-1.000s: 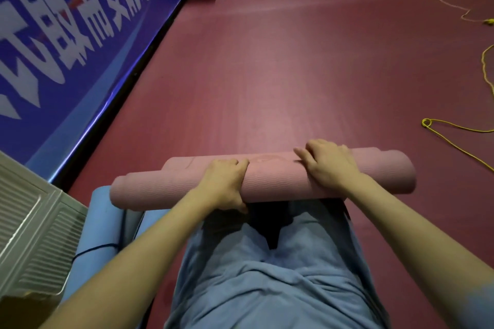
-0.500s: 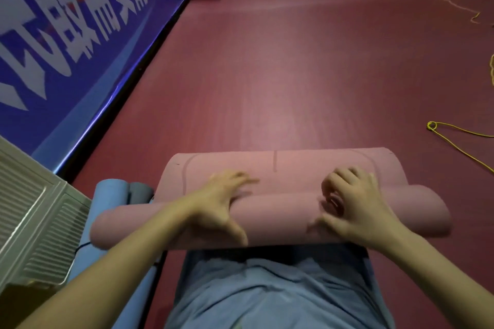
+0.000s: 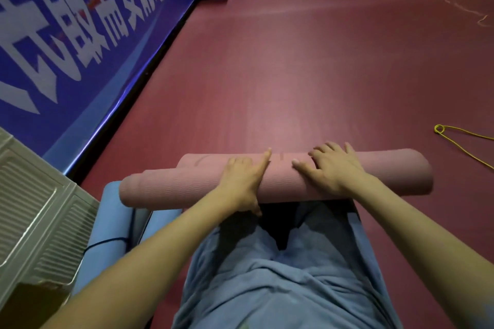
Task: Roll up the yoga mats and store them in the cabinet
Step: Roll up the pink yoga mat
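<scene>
Yoga mat, pink (image 3: 347, 176), almost fully rolled, lies crosswise on the red floor (image 3: 294, 75) right in front of my knees. Only a short flap of loose mat (image 3: 197, 161) shows past the roll on the far left side, so rolling looks near its end. Floor beyond is wide and open, plenty of room to push the roll forward. Blue banner wall (image 3: 80, 35) runs along the left, well apart from the mat's left end. Grey slatted cabinet panel (image 3: 34, 208) sits lower left, near me; can't tell if it's the storage cabinet. Blue rolled mats (image 3: 112, 224) lie just beside it, under the pink roll's left end. Yellow cord (image 3: 459, 136) on the floor to the right, apart from the mat's right end, worth avoiding when I lift.

My left hand (image 3: 240, 181) presses flat on top of the roll near its middle, fingers mostly straight, forefinger reaching over the crest, thumb down the near side. My right hand (image 3: 334, 171) spreads on top to the right of it, fingers extended, pressing, not curled round. Both palms down to keep the roll tight and even.
</scene>
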{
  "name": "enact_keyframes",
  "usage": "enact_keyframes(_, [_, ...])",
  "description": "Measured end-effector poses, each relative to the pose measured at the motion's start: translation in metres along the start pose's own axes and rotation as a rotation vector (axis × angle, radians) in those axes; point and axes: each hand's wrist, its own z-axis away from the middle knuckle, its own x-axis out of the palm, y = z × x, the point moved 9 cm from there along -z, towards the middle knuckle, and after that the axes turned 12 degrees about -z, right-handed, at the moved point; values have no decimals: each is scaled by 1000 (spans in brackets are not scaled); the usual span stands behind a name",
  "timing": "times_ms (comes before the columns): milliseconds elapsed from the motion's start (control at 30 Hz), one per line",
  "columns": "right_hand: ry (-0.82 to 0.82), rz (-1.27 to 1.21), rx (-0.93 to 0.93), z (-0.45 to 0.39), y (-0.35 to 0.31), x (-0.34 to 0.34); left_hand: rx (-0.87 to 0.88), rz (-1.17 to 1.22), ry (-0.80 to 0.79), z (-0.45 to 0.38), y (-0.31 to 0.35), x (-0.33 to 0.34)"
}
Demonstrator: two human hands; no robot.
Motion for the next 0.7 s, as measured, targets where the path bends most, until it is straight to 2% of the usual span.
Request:
enact_keyframes(67, [16,-25,10,-2,-4,-9,24,20,17,-4,-8,-12])
enact_keyframes(133, [-75,-135,-13,10,-10,-14,85,51,8,5,-9,-24])
enact_keyframes(200, [-277,-294,-69,35,-16,-12,149,66,-84,28,-1,-24])
enact_keyframes(267, [-539,-284,-62,74,-13,9,207,129,-228,56,13,-11])
enact_keyframes(300, [-591,-250,-68,91,-8,22,224,160,-284,67,19,-1])
enact_keyframes(333, [-532,-216,-97,100,-4,27,232,179,-297,73,23,6])
enact_keyframes(433, [-63,-264,-206,95,4,5,194,364,-270,61,11,15])
enact_keyframes(500, [137,-200,-257,84,4,-12,169,535,-237,42,-11,13])
enact_keyframes(567, [229,-143,-215,68,5,-17,154,613,-88,22,-37,-1])
enact_keyframes(633, [246,-88,-99,47,8,-16,162,547,110,10,-55,-24])
enact_keyframes(700, [200,-89,-36,26,8,-12,145,393,149,12,-53,-35])
